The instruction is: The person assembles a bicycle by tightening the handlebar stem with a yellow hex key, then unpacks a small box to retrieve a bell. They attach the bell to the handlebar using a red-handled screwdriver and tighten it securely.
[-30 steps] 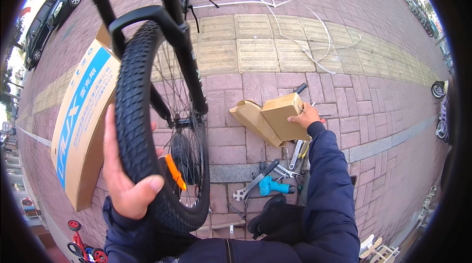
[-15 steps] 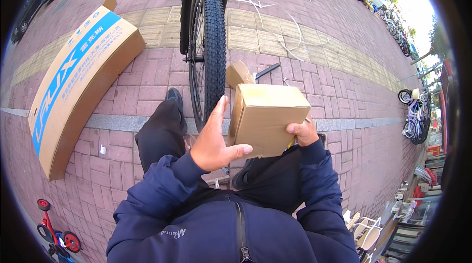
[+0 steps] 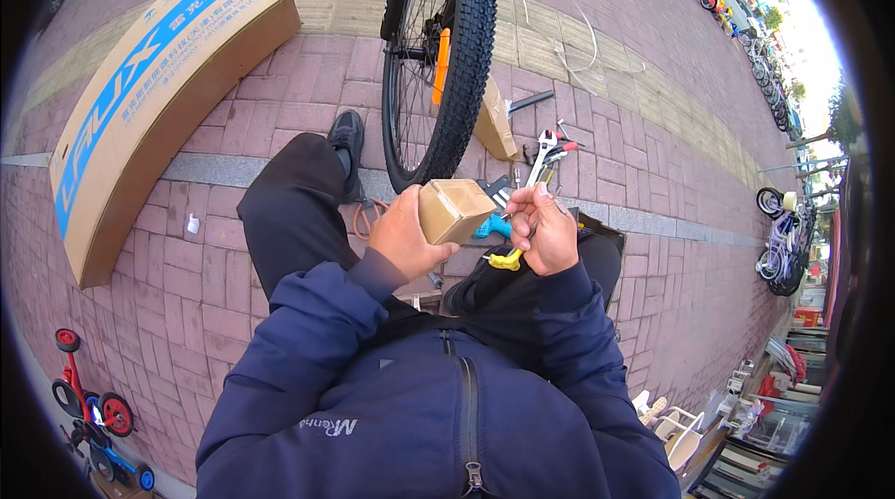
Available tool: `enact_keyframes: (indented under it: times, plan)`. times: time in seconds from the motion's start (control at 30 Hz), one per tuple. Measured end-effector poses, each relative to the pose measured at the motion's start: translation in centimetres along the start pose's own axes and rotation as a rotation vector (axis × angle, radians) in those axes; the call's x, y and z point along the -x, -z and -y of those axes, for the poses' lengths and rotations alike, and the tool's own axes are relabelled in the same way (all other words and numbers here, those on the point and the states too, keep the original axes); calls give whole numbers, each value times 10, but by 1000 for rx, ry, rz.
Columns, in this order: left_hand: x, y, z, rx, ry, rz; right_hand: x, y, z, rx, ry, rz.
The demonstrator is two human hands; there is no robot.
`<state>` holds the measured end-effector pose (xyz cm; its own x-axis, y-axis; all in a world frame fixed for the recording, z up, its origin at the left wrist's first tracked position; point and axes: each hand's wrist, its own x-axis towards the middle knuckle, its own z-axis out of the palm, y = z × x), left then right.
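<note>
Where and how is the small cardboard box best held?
Probably by the left end of the small box, approached from the left: its flat sides suit a thumb-and-fingers grip, as the left hand shows, while the right hand holds a yellow-handled tool.

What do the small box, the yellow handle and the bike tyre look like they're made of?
Small box: matt cardboard, judging by its plain brown, folded faces. Yellow handle: probably plastic, from its even bright colour. Bike tyre: dull black rubber, by its knobbly tread.

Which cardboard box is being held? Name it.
The small box in the left hand; the large blue-striped box lies on the paving.
</note>
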<state>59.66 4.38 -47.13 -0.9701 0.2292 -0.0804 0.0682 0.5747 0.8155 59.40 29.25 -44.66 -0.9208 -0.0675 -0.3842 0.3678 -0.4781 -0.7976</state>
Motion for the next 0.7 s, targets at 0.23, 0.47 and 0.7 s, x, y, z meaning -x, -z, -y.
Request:
enact_keyframes:
  times: [0.23, 0.47, 0.7]
  plan:
    - [-8, -11, 3, -5, 20, 71, -20, -17, -10, -112, 29, -57]
    - [-5, -29, 1, -8, 12, 100, -21, 1, -27, -189, -104, -76]
    - [-5, -38, 3, -100, 22, 212, -16, 24, -28, -166, -110, -194]
